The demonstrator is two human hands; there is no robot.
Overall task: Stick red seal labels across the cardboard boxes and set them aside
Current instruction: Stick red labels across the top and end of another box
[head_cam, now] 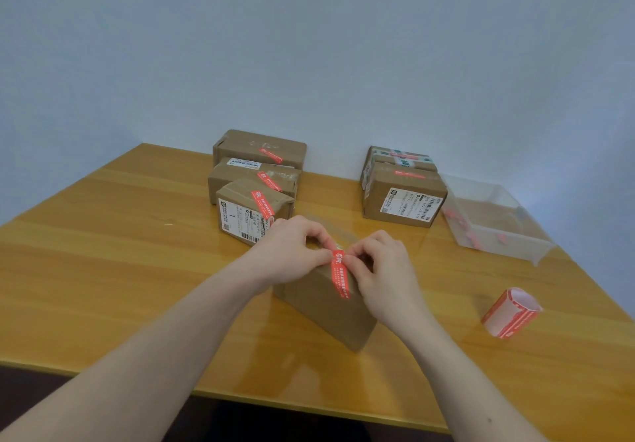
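A plain cardboard box (323,307) lies in the middle of the wooden table (120,263). A red seal label (340,273) runs down over its top edge and near face. My left hand (292,249) and my right hand (385,270) both pinch the label's upper end with thumb and fingertips, above the box's top. The far part of the box is hidden behind my hands.
Three sealed boxes (256,187) stand in a row at the back centre, two more boxes (402,191) at the back right. A clear plastic tray (494,215) with red scraps sits at the right edge. A roll of red labels (512,312) lies near right.
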